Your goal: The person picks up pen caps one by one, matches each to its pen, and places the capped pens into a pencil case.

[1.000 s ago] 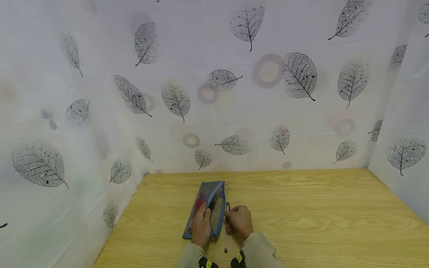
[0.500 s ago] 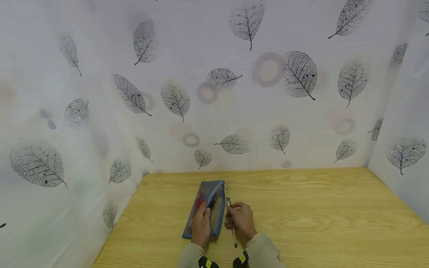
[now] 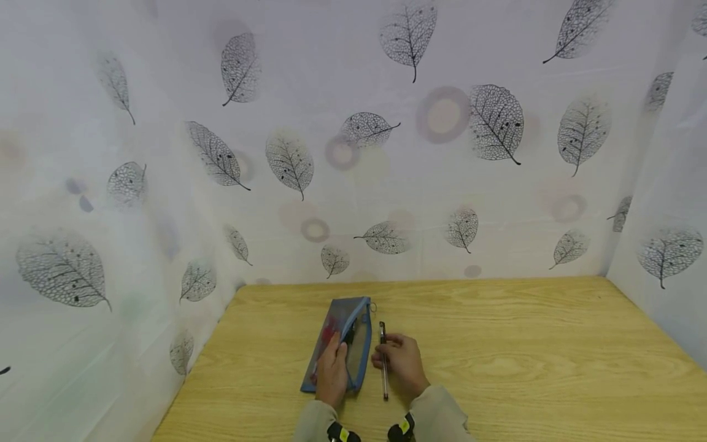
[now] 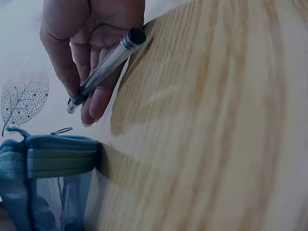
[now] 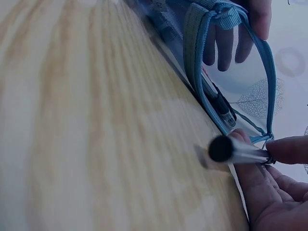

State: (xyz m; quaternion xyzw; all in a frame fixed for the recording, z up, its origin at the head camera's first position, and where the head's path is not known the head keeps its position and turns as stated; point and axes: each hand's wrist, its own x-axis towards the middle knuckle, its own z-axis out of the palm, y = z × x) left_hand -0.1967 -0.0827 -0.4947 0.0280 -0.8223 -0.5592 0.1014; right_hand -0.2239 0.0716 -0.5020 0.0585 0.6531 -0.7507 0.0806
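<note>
A blue zippered mesh pencil case [image 3: 323, 362] lies on the table with its mouth spread apart. My left hand [image 3: 332, 372] grips its upper side, thumb by the opening and fingers behind the mesh. Something red and some dark pens [image 5: 222, 107] show inside. Just right of the case, my right hand [image 3: 405, 363] pinches a clear pen [image 3: 385, 368] with dark ends between thumb and fingers. In the left wrist view the pen [image 4: 103, 70] slants across the fingers, above the table. The right wrist view shows its dark end [image 5: 221, 148] close to the case's opening.
The wood-grain table [image 3: 525, 356] stretches away to the right of the hands. A pale leaf-printed sheet [image 3: 409, 184] rises behind it and along both sides. A small ring [image 3: 373, 307] hangs at the case's far corner.
My right hand has shifted slightly right, away from the case, with the pen. The pen has swung and risen, its upper end now farther forward. My left hand and the case stay put.
</note>
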